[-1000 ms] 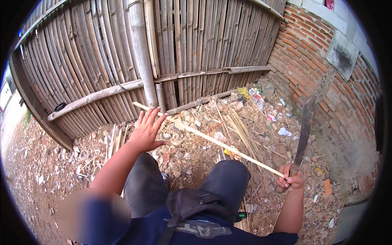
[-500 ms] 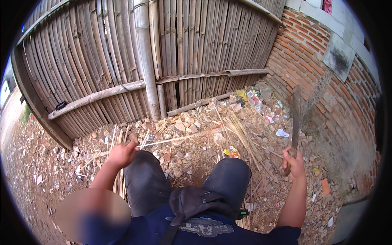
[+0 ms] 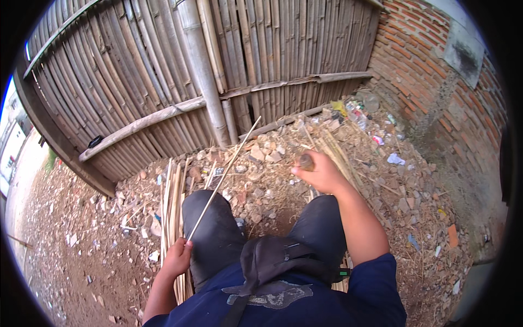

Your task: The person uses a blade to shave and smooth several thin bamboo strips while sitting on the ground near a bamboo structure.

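My left hand point(image 3: 176, 257) is closed on the lower end of a thin bamboo strip point(image 3: 224, 179). The strip slants up and away to the right, past my left knee. Ahead of my right knee, my right hand point(image 3: 322, 173) is wrapped around the wooden handle point(image 3: 306, 162) of a machete. Only the handle's butt shows clearly; the blade is hidden from view. Beside my left leg lies a bundle of split bamboo strips point(image 3: 172, 204), partly under my left hand.
More bamboo strips point(image 3: 339, 155) lie on rubble-strewn ground to the right. A bamboo fence point(image 3: 147, 71) stands ahead, and a brick wall point(image 3: 417, 49) rises at the right. Plastic litter point(image 3: 357, 115) has gathered in their corner. A dark bag point(image 3: 278, 256) sits on my lap.
My right hand has swung left and in with the machete, turning its raised blade out of sight. My left hand has drawn back toward me, and the strip now points up and away.
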Tool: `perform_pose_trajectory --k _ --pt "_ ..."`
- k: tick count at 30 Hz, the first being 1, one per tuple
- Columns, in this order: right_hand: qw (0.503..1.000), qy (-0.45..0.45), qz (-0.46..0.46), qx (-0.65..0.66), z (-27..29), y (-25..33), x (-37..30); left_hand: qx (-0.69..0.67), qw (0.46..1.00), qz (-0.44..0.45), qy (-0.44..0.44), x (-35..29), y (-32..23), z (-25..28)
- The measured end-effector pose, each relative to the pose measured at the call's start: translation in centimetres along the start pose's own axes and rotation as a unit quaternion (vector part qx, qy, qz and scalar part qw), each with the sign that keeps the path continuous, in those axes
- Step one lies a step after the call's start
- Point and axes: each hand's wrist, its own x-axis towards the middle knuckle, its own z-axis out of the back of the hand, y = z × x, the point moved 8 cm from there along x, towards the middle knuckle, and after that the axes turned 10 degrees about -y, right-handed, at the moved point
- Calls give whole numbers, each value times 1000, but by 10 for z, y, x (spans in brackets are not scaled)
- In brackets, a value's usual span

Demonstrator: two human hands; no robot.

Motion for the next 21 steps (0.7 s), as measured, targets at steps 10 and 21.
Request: perform_pose_trajectory --k 10,21 --pt "881 262 174 -355 -182 -57 32 109 994 20 -24 -13 -5 -10" --pt "888 298 83 -341 -180 -83 39 208 972 -85 -76 2 -8 -25"
